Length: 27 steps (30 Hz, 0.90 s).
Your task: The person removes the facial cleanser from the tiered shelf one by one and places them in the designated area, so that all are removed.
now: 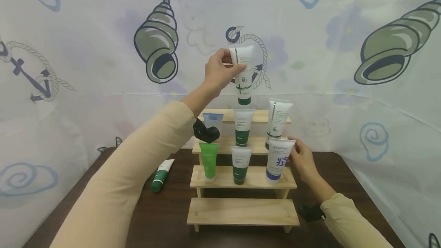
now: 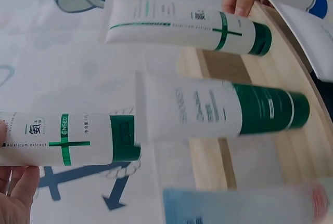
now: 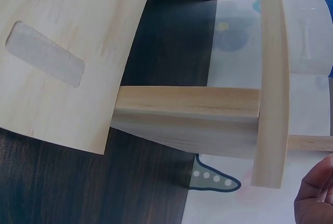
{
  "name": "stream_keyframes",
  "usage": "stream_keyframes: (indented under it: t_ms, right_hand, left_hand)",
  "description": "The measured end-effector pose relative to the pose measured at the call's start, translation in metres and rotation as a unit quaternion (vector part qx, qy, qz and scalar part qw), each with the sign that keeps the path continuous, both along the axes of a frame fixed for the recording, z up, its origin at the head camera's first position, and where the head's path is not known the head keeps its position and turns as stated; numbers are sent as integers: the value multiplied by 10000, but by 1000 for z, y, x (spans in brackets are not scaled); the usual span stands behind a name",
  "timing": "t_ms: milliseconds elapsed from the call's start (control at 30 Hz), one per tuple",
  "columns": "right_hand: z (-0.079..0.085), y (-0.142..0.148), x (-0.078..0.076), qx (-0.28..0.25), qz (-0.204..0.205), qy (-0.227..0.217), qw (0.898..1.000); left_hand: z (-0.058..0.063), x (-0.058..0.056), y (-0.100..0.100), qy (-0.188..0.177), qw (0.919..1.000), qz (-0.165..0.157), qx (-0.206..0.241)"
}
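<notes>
So, left hand (image 1: 219, 72) pinches green-capped tube (image 1: 245, 77) at stand's (image 1: 242, 211) 12 o'clock; right hand (image 1: 304, 160) by blue-banded tube (image 1: 277, 159), 3 o'clock, can't tell grip.

Camera stations, three

Head: facing forward, slightly down; whole wooden rack (image 1: 242, 211), patterned backdrop (image 1: 310, 30). Left wrist: close, scene turned sideways, looking past raised tube (image 2: 78, 133) to upper tiers (image 2: 283, 67). Right wrist: very near, tight on rack's right end, planks (image 3: 273, 78) across frame. Shared: raised tube, head and left wrist; rack's right end, head and right wrist.
</notes>
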State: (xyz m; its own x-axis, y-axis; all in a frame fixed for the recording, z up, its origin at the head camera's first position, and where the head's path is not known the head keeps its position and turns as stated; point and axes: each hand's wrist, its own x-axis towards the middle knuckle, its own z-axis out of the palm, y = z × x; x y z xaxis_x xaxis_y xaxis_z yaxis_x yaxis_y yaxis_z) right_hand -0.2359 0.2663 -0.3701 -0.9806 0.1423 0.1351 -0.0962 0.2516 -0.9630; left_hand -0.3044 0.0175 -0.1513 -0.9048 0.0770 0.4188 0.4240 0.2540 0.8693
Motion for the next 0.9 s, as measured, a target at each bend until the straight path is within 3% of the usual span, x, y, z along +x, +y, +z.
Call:
stream_keyframes:
  t_ms: [533, 900]
  right_hand:
    - [-1, -1, 1, 141, -67, -79, 9998]
    - [-2, 0, -2, 130, -112, -54, 9998]
  left_hand:
    - [-5, 1, -71, 95, 9985, 475, 244]
    - [-20, 4, -118, -101, 9950, 967, 219]
